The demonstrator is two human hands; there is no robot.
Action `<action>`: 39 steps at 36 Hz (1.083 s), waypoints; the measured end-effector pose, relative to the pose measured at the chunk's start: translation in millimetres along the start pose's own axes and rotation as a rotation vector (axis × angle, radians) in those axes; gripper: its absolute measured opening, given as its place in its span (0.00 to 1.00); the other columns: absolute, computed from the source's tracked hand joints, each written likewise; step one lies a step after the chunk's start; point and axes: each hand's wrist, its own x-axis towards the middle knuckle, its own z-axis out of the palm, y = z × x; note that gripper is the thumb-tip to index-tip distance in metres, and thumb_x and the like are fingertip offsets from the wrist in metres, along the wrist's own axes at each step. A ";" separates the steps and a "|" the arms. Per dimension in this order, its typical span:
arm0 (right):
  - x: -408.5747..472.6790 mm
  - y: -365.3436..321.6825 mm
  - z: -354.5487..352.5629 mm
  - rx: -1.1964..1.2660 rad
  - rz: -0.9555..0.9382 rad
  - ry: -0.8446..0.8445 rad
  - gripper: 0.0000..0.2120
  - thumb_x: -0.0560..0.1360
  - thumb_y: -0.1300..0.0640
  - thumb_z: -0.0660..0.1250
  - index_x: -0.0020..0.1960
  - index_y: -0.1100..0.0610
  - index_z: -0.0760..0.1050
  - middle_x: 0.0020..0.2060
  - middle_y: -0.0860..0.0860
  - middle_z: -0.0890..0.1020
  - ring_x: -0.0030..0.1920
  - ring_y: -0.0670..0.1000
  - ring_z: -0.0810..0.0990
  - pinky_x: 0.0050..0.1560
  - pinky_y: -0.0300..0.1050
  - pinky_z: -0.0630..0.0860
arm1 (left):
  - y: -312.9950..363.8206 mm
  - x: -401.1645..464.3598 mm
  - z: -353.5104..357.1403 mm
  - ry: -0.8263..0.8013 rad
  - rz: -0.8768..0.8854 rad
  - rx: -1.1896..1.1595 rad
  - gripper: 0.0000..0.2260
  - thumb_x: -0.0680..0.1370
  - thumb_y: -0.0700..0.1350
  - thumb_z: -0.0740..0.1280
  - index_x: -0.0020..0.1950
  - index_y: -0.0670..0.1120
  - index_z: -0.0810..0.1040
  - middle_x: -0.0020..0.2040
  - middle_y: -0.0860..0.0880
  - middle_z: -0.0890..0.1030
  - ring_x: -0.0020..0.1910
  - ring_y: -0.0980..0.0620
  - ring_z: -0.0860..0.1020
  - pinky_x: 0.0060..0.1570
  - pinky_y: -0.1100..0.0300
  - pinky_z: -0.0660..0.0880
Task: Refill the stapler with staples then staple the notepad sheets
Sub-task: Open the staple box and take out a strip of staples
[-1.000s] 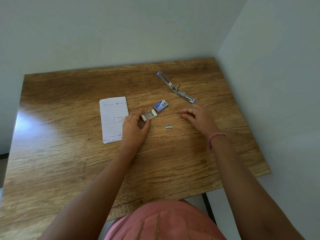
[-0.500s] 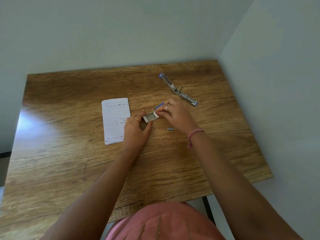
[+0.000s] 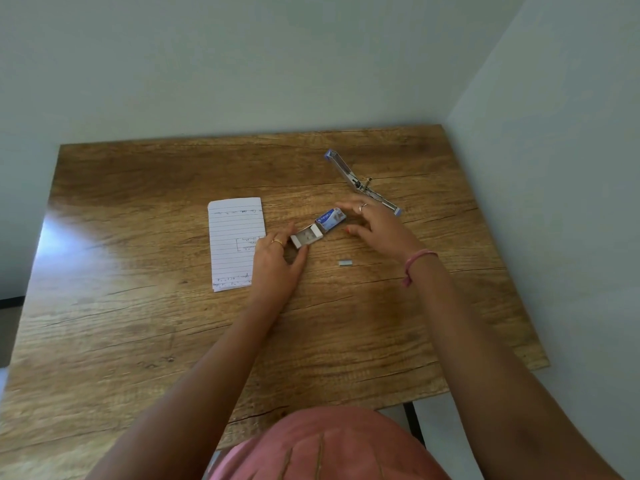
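Observation:
A small staple box (image 3: 330,219) with a blue sleeve lies mid-table, its white inner tray (image 3: 306,236) slid out to the left. My left hand (image 3: 278,265) pinches the tray's near end between thumb and fingers. My right hand (image 3: 375,227) hovers just right of the sleeve with fingers spread, holding nothing. A short strip of staples (image 3: 345,262) rests on the wood below the right hand. The stapler (image 3: 360,181) lies swung fully open at the back right. The lined notepad sheets (image 3: 235,242) lie to the left, partly under my left hand.
The wooden table (image 3: 138,323) fills a corner, with walls close behind and to the right. A pink-clothed lap (image 3: 322,445) shows at the near edge, and a black table leg (image 3: 414,424) beside it.
My right hand went to the box sleeve half a second ago and has now drawn back to the right, fingers apart. The left hand has kept hold of the tray.

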 end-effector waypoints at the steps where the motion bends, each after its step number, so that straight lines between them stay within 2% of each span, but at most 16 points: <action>1: 1.8 0.4 -0.8 -0.017 -0.012 -0.029 0.24 0.77 0.64 0.66 0.71 0.53 0.70 0.70 0.51 0.70 0.71 0.49 0.66 0.72 0.47 0.63 | 0.0 0.1 0.0 -0.001 -0.003 0.000 0.21 0.78 0.49 0.67 0.70 0.48 0.71 0.64 0.49 0.76 0.62 0.52 0.71 0.60 0.64 0.63; 5: 12.1 -0.8 -0.6 -0.116 -0.054 -0.083 0.25 0.77 0.61 0.67 0.72 0.52 0.67 0.71 0.51 0.70 0.72 0.50 0.65 0.73 0.47 0.59 | 0.2 0.2 -0.2 0.000 -0.003 0.001 0.21 0.78 0.49 0.67 0.70 0.48 0.71 0.64 0.49 0.76 0.62 0.51 0.71 0.60 0.62 0.64; 8: 19.5 -2.7 0.7 -0.163 -0.086 -0.112 0.23 0.76 0.60 0.67 0.70 0.52 0.71 0.68 0.51 0.73 0.70 0.51 0.67 0.72 0.49 0.61 | -0.1 0.4 0.0 -0.006 -0.009 -0.003 0.21 0.78 0.49 0.67 0.71 0.48 0.71 0.64 0.48 0.76 0.62 0.51 0.71 0.60 0.62 0.64; 12: 23.9 -3.2 1.6 -0.155 -0.086 -0.121 0.21 0.75 0.59 0.69 0.67 0.53 0.74 0.66 0.52 0.75 0.68 0.51 0.69 0.71 0.51 0.64 | -0.6 0.9 0.6 -0.006 -0.021 -0.006 0.21 0.78 0.50 0.67 0.71 0.49 0.70 0.64 0.49 0.76 0.62 0.50 0.71 0.60 0.62 0.64; 18: 22.7 -3.4 3.2 -0.088 -0.094 -0.081 0.20 0.74 0.58 0.71 0.65 0.53 0.76 0.63 0.51 0.77 0.65 0.49 0.71 0.67 0.45 0.65 | -0.7 0.9 0.2 -0.006 -0.021 -0.009 0.21 0.78 0.49 0.67 0.70 0.49 0.71 0.64 0.48 0.77 0.62 0.51 0.71 0.62 0.59 0.66; 22: 23.2 -4.0 3.3 -0.135 -0.099 -0.086 0.20 0.74 0.56 0.71 0.65 0.53 0.76 0.61 0.51 0.78 0.64 0.50 0.71 0.67 0.47 0.66 | -0.8 0.6 -0.9 -0.008 -0.014 -0.016 0.20 0.78 0.47 0.68 0.69 0.49 0.72 0.63 0.47 0.77 0.61 0.50 0.73 0.62 0.56 0.69; 26: 21.9 -5.8 1.4 -0.109 -0.096 -0.110 0.19 0.73 0.56 0.72 0.64 0.52 0.77 0.61 0.50 0.79 0.63 0.50 0.72 0.66 0.47 0.67 | -1.5 0.2 -1.2 -0.031 0.013 0.001 0.20 0.78 0.45 0.67 0.70 0.48 0.71 0.64 0.48 0.77 0.63 0.50 0.72 0.61 0.62 0.65; 29: 20.2 -8.4 -1.1 -0.108 -0.082 -0.130 0.20 0.73 0.56 0.72 0.64 0.51 0.77 0.61 0.49 0.79 0.64 0.50 0.71 0.66 0.50 0.68 | -1.1 -0.1 -0.8 -0.033 0.017 0.005 0.20 0.78 0.45 0.67 0.70 0.47 0.72 0.64 0.47 0.77 0.62 0.50 0.72 0.60 0.62 0.65; 34: 15.8 -18.1 5.4 -0.115 -0.076 -0.128 0.19 0.73 0.54 0.71 0.64 0.51 0.77 0.60 0.49 0.80 0.62 0.48 0.73 0.58 0.39 0.64 | 0.2 -0.6 -0.7 -0.054 -0.002 -0.041 0.22 0.76 0.49 0.70 0.69 0.49 0.72 0.60 0.47 0.78 0.57 0.51 0.75 0.60 0.56 0.73; 35: 14.8 -21.1 9.1 -0.110 -0.077 -0.125 0.19 0.74 0.54 0.71 0.64 0.51 0.77 0.60 0.49 0.80 0.61 0.48 0.74 0.56 0.38 0.63 | 0.3 -0.2 -0.5 -0.054 -0.014 -0.066 0.23 0.75 0.49 0.71 0.69 0.49 0.72 0.60 0.48 0.78 0.57 0.53 0.76 0.60 0.58 0.73; 39: 12.7 -27.9 22.7 -0.133 -0.101 -0.093 0.19 0.74 0.54 0.71 0.64 0.53 0.76 0.57 0.51 0.81 0.60 0.50 0.73 0.54 0.36 0.60 | 0.1 0.4 -0.7 -0.025 -0.046 -0.168 0.27 0.72 0.44 0.74 0.70 0.48 0.71 0.59 0.54 0.75 0.49 0.71 0.75 0.51 0.80 0.68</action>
